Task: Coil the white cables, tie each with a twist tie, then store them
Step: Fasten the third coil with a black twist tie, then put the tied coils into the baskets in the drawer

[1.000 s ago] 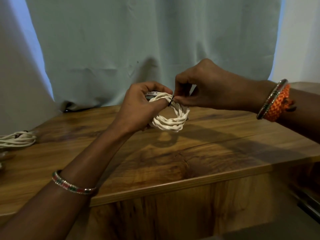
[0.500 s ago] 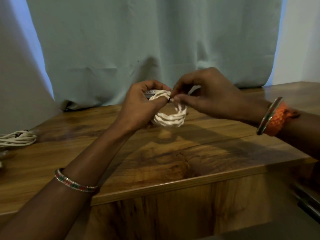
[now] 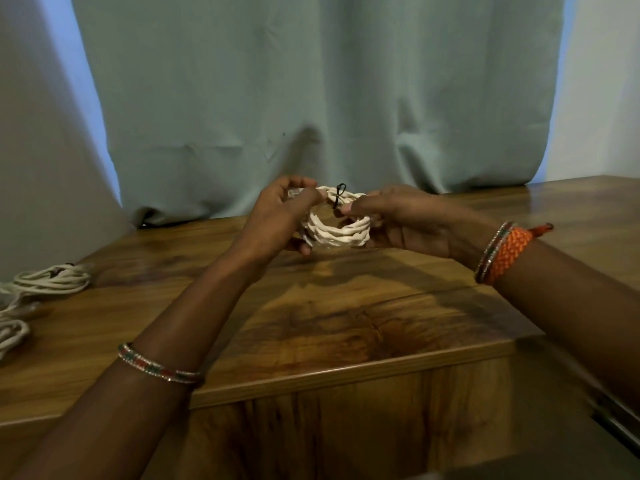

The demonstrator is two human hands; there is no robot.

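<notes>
A wooden table (image 3: pixel 346 334) with a dark, swirling grain is filling the lower half of the view, its front edge running across and a wooden panel dropping below it. Behind the table a pale green curtain (image 3: pixel 311 81) is hanging down to the tabletop, with plain light wall showing at either side.

Above the middle of the table, a coiled white cable (image 3: pixel 341 230) is being held up off the surface between both hands. The left hand (image 3: pixel 280 216) is gripping the coil's left side, fingers curled round the strands. The right hand (image 3: pixel 398 216) is holding the right side, thumb and fingers curled on it. A black twist tie (image 3: pixel 338 195) is sitting wrapped round the far top of the coil, its ends sticking up.

At the table's left edge, more white cables (image 3: pixel 52 280) are lying in loose coils. Bangles are showing on both wrists, with an orange woven band on the right one.
</notes>
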